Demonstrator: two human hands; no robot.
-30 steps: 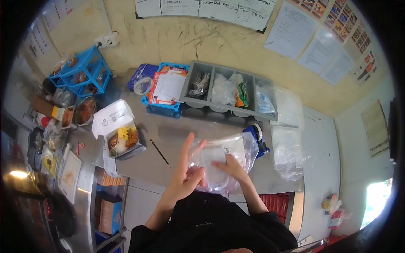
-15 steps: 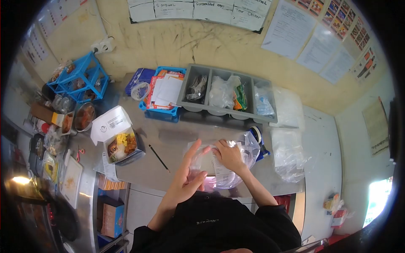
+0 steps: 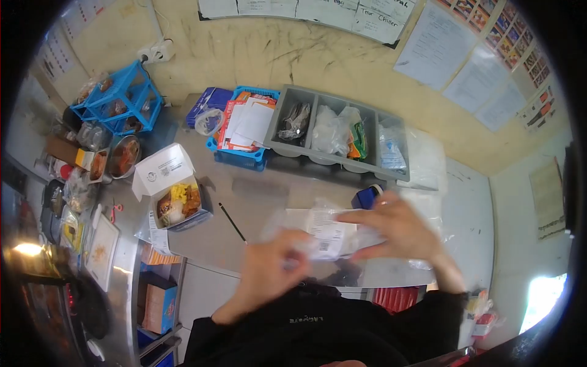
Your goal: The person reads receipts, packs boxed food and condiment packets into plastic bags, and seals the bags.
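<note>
In front of me a white box in a clear plastic bag lies near the counter's front edge. A printed receipt shows on its top. My left hand is at the near left of the package, its fingers curled on the bag's plastic; motion blurs the fingertips. My right hand is over the right side, fingers spread apart, with the fingertips close to the receipt. To the left stands an open meal box with rice, egg and meat inside. A dark pencil lies between that box and the package.
A grey divided bin holding plastic packets stands along the wall, beside a blue basket of papers. A blue tape dispenser sits behind the package. Plastic bags lie at right; scissors and a white cutting board at left.
My hands have moved apart: the right went to the right and its fingers spread, the left shifted down and its fingers curled. The bag now lies flatter around the box.
</note>
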